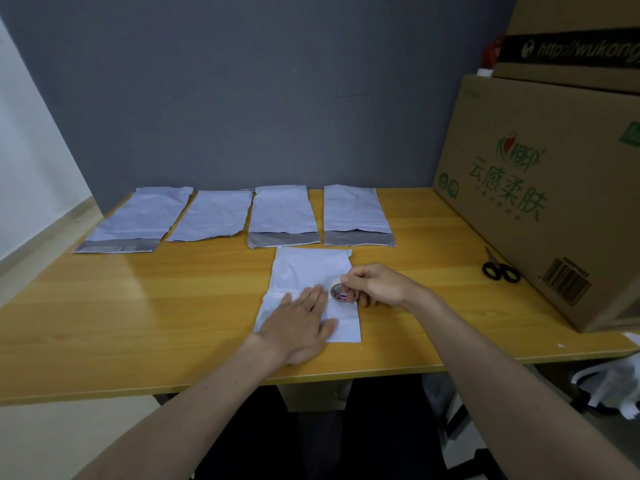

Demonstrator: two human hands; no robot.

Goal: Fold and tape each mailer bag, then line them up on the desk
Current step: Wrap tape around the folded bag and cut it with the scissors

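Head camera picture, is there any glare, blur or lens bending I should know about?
Head view: soft glare patches sheen the wooden desk left of the left hand; wide-angle bending curves the desk's near edge and tilts the cardboard box; the printed strip at top right is blurred; the tape roll in the right hand and the scissors read fairly sharp.

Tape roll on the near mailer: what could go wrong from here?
1. The left hand lies flat on the folded mailer bag; lifting it early may let the fold spring open.
2. The right hand pinches the tape roll alone, so tape may go on crooked.
3. The scissors lie well off to the right.
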